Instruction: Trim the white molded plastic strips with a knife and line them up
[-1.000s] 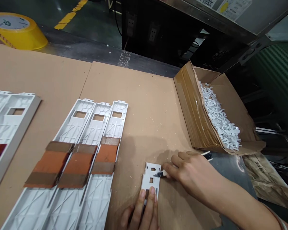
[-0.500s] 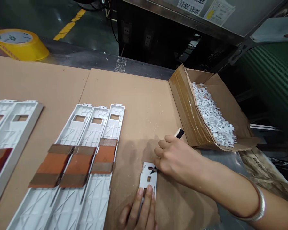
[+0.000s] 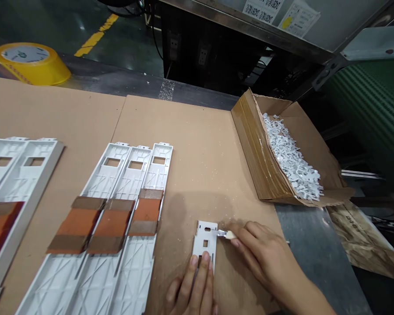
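A narrow white plastic part (image 3: 205,234) with slots and a square hole lies on the brown board. My left hand (image 3: 192,284) holds its lower end down, fingers extended over it; the rest of that hand is cut off by the bottom edge. In my right hand (image 3: 265,253) is a small craft knife (image 3: 226,234) with a pale handle and shiny metal blade. Its tip is at the part's upper right edge, beside the oval slot. Left of my hands lie long white plastic panels (image 3: 131,262) with orange-brown blocks (image 3: 110,225) across them.
A cardboard box (image 3: 254,148) full of small white plastic pieces (image 3: 293,162) stands at the right. A roll of yellow tape (image 3: 52,68) lies at the far left. More white panels (image 3: 36,175) are at the left edge. Pale crumbs dot the board (image 3: 197,148).
My right hand has moved down and right and turned, so the knife now points left, nearly level, at the part's edge. My left hand stays on the part.
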Motion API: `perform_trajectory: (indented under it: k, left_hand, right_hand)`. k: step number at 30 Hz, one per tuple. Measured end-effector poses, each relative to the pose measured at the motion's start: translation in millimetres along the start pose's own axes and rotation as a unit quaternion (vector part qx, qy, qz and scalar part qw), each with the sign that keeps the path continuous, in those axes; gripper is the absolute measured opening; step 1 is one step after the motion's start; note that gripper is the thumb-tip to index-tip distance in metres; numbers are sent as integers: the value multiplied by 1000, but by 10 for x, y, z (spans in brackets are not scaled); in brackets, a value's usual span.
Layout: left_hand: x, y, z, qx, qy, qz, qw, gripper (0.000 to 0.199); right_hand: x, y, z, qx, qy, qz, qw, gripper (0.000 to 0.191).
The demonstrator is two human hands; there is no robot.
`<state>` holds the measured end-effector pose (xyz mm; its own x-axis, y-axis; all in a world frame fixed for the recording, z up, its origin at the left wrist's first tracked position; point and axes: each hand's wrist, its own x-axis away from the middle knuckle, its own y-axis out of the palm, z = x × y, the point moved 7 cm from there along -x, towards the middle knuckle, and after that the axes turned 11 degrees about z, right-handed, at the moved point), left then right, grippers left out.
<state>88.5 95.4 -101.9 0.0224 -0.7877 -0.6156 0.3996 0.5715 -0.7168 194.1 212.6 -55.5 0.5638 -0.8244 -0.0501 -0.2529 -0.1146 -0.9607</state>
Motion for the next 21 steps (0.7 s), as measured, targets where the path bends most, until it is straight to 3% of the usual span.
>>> perform_trajectory:
  k: [7, 11, 16, 18, 21]
  left_hand:
    - [-2, -18, -52, 21, 22, -42, 999, 35]
    - [66, -64, -50, 57, 74, -84, 992, 38]
    - [-17, -156, -86, 71, 138, -108, 982, 14]
    - [-196, -229, -54, 67, 174, -90, 978, 15]
    - [-498, -396, 139, 77, 267, -39, 960, 24]
  right_hand:
    - [266, 234, -96, -168, 121, 27, 978, 30]
    - [448, 182, -25, -234, 182, 71, 952, 29]
    - [871, 39, 273, -219, 257, 141, 931, 28]
    - [1114, -69, 471, -213, 311, 184, 908, 30]
    - [1578, -342, 813, -224, 414, 293, 833, 36]
